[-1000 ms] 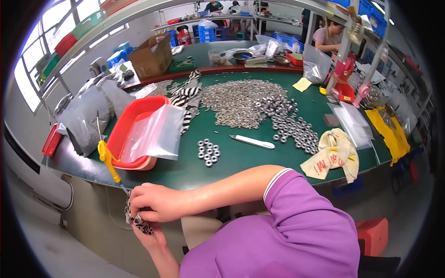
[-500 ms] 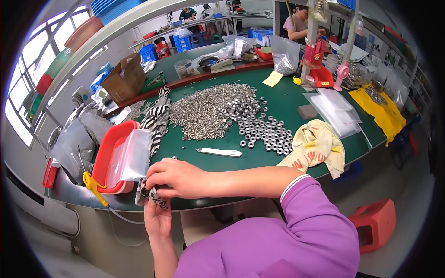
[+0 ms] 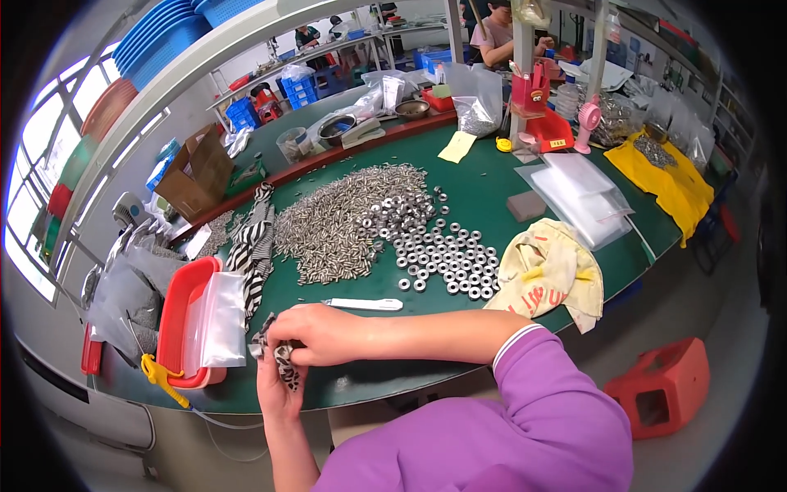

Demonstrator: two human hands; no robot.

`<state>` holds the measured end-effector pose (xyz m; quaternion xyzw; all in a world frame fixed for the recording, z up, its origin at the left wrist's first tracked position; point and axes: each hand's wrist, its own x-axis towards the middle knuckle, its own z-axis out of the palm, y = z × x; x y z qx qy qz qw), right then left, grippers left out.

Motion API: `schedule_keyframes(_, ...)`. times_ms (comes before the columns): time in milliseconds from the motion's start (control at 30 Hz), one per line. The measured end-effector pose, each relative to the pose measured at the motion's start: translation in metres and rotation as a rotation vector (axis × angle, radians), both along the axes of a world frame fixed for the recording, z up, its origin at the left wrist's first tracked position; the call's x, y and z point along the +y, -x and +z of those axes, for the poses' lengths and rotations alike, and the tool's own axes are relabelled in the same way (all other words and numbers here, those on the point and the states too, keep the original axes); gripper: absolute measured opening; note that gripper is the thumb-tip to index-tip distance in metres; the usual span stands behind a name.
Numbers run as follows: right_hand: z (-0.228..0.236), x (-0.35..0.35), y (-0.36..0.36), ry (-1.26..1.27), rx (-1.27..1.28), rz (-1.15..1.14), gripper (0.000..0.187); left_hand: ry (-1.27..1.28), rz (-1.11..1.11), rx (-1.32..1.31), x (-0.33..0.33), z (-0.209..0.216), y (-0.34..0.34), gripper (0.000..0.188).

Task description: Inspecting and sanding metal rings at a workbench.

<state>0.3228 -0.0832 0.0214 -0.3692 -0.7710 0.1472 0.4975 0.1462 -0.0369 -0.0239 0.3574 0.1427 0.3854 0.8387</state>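
Observation:
My right hand [image 3: 324, 334] and my left hand [image 3: 277, 394] come together at the table's front edge, closed on a black-and-white patterned cloth [image 3: 286, 366]. The right is above, the left below. Whether the cloth wraps anything is hidden by my fingers. Just beyond my right hand lies a white utility knife [image 3: 366, 304]. Further back, a wide heap of small metal pins [image 3: 328, 234] meets a spread of metal rings [image 3: 447, 261]. To the left of my hands, clear plastic bags [image 3: 223, 324] lie over a red tray [image 3: 170, 328].
A yellow air gun [image 3: 160, 379] with a hose sits by the tray. Zebra-striped cloth [image 3: 252, 254] lies behind it. A cream cloth [image 3: 574, 262], grey block [image 3: 525, 206] and plastic sheets [image 3: 578, 197] lie right. A red stool [image 3: 660, 389] stands on the floor. Another person [image 3: 496, 37] sits across.
The view has shifted, so the table's things appear further left and lower. Both hands still hold the patterned cloth, with their grip on it slightly altered.

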Motion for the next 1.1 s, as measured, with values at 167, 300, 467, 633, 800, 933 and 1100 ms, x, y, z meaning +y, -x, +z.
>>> schedule_keyframes(167, 0.011, 0.0, -0.007, 0.031, 0.122, -0.056, 0.021, -0.013, 0.168, 0.035, 0.015, -0.009, -0.009, 0.035)
schedule_keyframes(300, 0.013, -0.002, -0.008, 0.058, 0.135, -0.115, 0.019, -0.11, 0.377, 0.187, -0.001, 0.006, -0.03, 0.026)
schedule_keyframes(467, 0.006, -0.006, -0.006, -0.091, -0.206, -0.286, 0.013, -0.215, 0.483, 0.281, -0.001, 0.008, -0.029, 0.03)
schedule_keyframes(633, 0.0, -0.001, -0.009, -0.273, -0.38, -0.47, 0.013, -0.184, 0.235, 0.164, -0.021, 0.022, -0.024, 0.045)
schedule_keyframes(800, -0.002, -0.006, 0.004, -0.399, -0.576, -0.516, 0.007, -0.268, 0.156, 0.335, -0.016, 0.012, -0.011, 0.036)
schedule_keyframes(933, -0.008, -0.002, 0.003, -0.368, -0.48, -0.466, 0.008, -0.376, 0.215, 0.429, -0.016, 0.006, -0.016, 0.03)
schedule_keyframes(1100, -0.007, -0.001, -0.001, -0.237, -0.187, -0.279, 0.012, -0.401, 0.245, 0.356, -0.013, 0.009, -0.018, 0.029)
